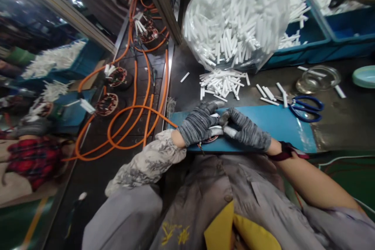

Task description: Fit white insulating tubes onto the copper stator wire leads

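My left hand [198,123], in a grey knitted glove, curls over a small motor stator [211,139], its fingers closed around it. Most of the stator is hidden; a bit of reddish winding and a few thin wires show below the glove. White tube pieces [215,127] stick out between the fingers. Pressed up against it from the other side is my right hand [249,129], gloved alike, with thumb and fingertips pinched together. What those fingertips hold is too small to make out. Under both hands lies a blue mat [266,119].
Loose white tubes [221,84] lie beyond the mat, before a full plastic bag [234,19]. Blue-handled scissors [306,108], a glass dish [318,80] and blue bins [310,49] stand right. Leftward, orange hoses [111,133] loop around more stators [107,104]; a co-worker's sleeve [33,162] shows.
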The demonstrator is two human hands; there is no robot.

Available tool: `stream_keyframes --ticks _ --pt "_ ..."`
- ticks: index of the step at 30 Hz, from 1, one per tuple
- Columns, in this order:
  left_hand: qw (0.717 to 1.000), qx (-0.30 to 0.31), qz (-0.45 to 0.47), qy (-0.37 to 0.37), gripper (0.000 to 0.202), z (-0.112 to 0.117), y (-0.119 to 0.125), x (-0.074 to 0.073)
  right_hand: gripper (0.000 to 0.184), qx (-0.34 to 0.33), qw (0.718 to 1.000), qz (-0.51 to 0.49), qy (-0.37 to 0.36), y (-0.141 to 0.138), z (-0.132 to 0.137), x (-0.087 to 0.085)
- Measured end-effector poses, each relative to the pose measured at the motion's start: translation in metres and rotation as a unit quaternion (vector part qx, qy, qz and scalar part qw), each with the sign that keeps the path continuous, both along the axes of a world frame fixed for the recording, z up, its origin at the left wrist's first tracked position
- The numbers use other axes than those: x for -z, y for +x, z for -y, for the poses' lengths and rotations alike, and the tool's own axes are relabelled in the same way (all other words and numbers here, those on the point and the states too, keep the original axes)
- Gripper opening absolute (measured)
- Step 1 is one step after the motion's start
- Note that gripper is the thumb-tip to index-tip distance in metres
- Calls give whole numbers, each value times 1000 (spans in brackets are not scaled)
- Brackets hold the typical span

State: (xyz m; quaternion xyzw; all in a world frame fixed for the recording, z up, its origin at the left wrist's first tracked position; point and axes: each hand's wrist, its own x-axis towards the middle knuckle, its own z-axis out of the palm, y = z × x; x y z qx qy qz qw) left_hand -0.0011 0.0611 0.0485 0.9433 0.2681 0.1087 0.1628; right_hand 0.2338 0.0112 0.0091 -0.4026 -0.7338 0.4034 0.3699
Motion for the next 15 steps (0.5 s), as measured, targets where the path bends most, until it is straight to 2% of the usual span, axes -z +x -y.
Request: stream_keyframes --ticks 1,3,5,6,8,11,15 --pt "1000 -1 19 -11 48 -2 -5 -1 18 25 1000 13 0 14 -1 -2" --pt "997 1 60 -51 78 -5 -24 -1 22 125 988 85 20 48 -6 -4" --pt "991 31 88 -98 113 -5 -50 2 24 243 946 206 61 83 -15 -3" --pt "990 44 87 -104 120 -4 -62 5 25 273 923 263 68 98 -21 -1" --pt "993 36 57 -94 120 1 -79 12 26 265 893 360 56 118 -32 5" --pt "996 -1 6 -89 111 8 -92 17 22 240 868 433 47 122 -43 9" --pt "995 12 18 -95 72 11 -100 18 22 246 863 437 58 110 -37 3"
